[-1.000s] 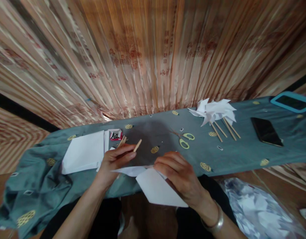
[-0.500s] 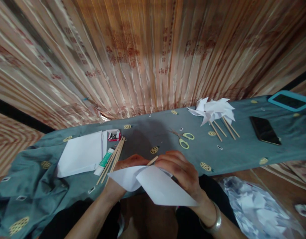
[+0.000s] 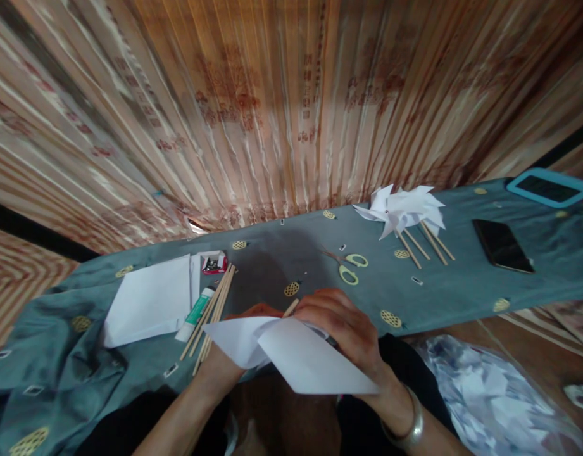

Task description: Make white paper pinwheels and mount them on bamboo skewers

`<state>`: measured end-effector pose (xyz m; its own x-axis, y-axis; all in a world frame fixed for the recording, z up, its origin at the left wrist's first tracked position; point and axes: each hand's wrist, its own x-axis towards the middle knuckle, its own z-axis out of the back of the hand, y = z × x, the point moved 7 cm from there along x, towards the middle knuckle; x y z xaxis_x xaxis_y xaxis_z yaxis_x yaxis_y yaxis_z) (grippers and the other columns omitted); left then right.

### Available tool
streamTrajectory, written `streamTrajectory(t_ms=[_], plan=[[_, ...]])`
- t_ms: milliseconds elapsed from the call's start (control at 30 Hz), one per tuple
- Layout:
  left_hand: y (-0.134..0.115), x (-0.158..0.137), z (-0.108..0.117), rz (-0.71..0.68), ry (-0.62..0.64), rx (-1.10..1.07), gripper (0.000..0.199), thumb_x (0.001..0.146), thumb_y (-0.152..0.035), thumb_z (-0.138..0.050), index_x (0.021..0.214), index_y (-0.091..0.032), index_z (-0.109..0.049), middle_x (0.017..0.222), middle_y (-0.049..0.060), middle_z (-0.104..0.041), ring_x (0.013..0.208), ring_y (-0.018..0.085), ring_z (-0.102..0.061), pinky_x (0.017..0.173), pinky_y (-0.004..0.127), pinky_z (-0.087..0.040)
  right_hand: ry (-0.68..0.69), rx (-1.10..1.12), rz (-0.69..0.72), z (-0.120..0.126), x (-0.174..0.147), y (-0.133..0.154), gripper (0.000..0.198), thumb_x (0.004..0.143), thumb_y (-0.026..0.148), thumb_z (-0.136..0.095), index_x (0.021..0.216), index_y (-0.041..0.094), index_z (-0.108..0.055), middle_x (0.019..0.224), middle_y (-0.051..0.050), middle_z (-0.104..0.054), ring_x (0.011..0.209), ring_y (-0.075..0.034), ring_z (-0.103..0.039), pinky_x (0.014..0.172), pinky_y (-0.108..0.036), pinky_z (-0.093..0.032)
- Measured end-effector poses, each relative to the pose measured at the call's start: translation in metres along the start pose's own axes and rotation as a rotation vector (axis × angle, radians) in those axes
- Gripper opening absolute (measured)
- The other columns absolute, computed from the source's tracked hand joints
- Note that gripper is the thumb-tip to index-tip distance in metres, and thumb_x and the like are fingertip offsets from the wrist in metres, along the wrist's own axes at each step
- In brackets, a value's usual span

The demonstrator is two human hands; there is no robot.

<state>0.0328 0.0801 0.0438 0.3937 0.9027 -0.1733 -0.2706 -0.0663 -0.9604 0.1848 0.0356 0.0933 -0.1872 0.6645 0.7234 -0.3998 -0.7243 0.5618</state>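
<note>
A white paper pinwheel (image 3: 314, 361) is held up in front of my lap, its folded blades facing me. Past its upper edge pokes the end of a wooden stick (image 3: 291, 308). My right hand (image 3: 341, 323) is closed at the pinwheel's right side, fingers curled by the stick. Behind the paper, my left hand (image 3: 256, 310) grips from the left; its fingers are mostly hidden. Several wooden sticks (image 3: 210, 316) lie left of my left hand, beside a green and white glue tube (image 3: 196, 313). Yellow-green scissors (image 3: 349, 267) rest beyond my hands.
White paper sheets (image 3: 149, 301) are stacked at left near a small red box of metal pins (image 3: 214, 262). Finished pinwheels (image 3: 405, 212) lie at the back right, near a black phone (image 3: 502, 246) and a blue-framed tablet (image 3: 550, 187). A plastic bag of paper (image 3: 490, 386) sits lower right.
The view has shifted slightly. Both hands keep hold of the pinwheel in nearly the same place, and less of my left hand shows above the paper.
</note>
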Motion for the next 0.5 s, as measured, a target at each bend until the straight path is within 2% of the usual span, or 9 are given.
streamTrajectory(t_ms=[333,500], plan=[[0.0047,-0.0017,-0.001,0.003,0.017,0.052,0.018,0.072,-0.033,-0.059,0.079,-0.017,-0.063,0.085,0.008,-0.071,0.085,0.026,-0.065,0.072,0.032,-0.047,0.002,0.021,-0.045,0.0019,0.0002,-0.0032,0.019,0.092,0.027,-0.053,0.108,0.021,-0.062,0.094,-0.006,-0.071,0.089,-0.02,-0.065,0.081,-0.037,-0.052],[0.0071,-0.002,-0.0011,-0.004,0.013,0.013,0.02,0.072,-0.035,-0.063,0.078,-0.017,-0.064,0.082,0.008,-0.07,0.083,0.027,-0.065,0.069,0.033,-0.047,0.007,0.024,-0.047,0.0014,-0.0003,-0.0034,0.019,0.091,0.027,-0.054,0.107,0.021,-0.061,0.095,-0.007,-0.071,0.091,-0.02,-0.065,0.082,-0.038,-0.052]])
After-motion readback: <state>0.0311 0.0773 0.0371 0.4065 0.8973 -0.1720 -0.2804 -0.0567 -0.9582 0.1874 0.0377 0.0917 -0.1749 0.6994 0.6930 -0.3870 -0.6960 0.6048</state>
